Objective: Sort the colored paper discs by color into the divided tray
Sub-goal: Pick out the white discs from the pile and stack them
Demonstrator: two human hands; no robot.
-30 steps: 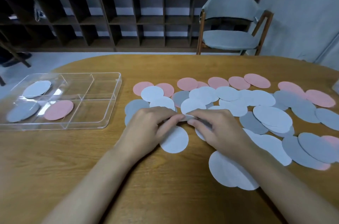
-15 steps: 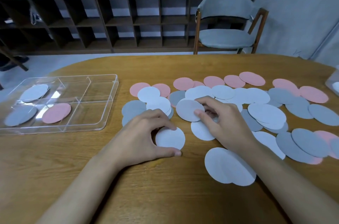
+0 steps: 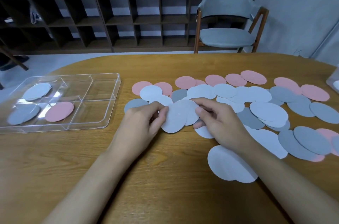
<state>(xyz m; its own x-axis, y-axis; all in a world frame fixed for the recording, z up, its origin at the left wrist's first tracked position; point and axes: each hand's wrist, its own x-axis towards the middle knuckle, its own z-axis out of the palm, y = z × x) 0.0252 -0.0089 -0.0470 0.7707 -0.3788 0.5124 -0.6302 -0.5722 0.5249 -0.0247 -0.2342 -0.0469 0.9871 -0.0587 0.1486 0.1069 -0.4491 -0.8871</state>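
**A:** What fills most of the view?

**B:** The wooden table. Its rounded far edge runs from 10 to 2 o'clock. A loose spread of discs in pink, white and grey overlaps across it from 12 round to 4 o'clock.

**A:** And the tray?

**B:** The clear divided tray lies at 9 o'clock, well apart from the spread, with a strip of bare wood between them. Its far-left compartment holds the sorted white discs and its near-left one the sorted grey discs. The near-middle compartment holds a pink disc.

**A:** The hands?

**B:** Both forearms come in from 6 o'clock over bare wood. The left hand and right hand meet at the centre with their fingers curled. Between them is a lifted pair of overlapping white rounds, raised off the table. The left hand pinches its 9 o'clock edge. The right hand pinches its 3 o'clock edge, thumb on top.
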